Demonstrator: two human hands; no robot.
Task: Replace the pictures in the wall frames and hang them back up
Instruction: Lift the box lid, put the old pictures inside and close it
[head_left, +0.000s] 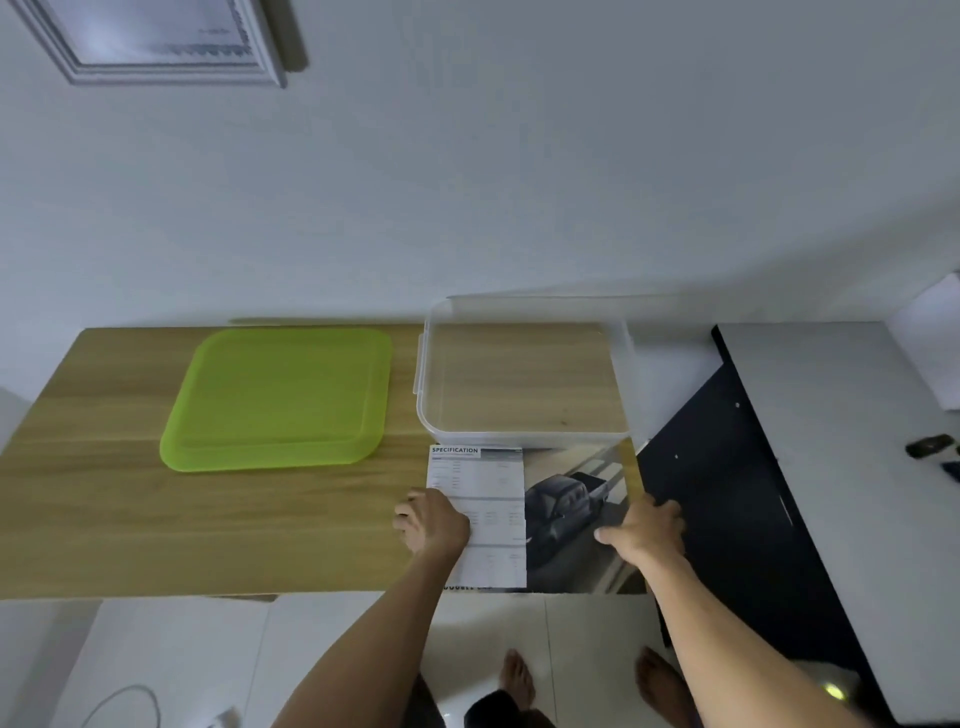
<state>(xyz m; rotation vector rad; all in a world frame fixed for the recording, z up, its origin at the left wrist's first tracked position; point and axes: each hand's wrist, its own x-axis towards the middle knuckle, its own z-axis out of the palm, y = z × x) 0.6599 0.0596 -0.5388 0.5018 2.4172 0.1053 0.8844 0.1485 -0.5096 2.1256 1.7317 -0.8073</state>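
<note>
Wall (519, 182): one frame (156, 41) hangs top left, contents blurred. Table (104, 509) carries green lid (275, 400), clear tub (524, 374) w/ nothing inside, and brochure (519, 519) at near edge just in front of tub. Left hand (434, 522) curls on its left edge over the spec page; right hand (644, 530) grips its right edge, by the truck photo.

Step, prob.: picking replacement pic. Next: lift sheet flat w/o creasing, get a frame down.

Plenty of bare wood on the surface (104, 519) at the left front. A green lid (278, 397) took the back middle, and a clear plastic tub (524, 374) blocked the right, tight against the wall (519, 182).
</note>
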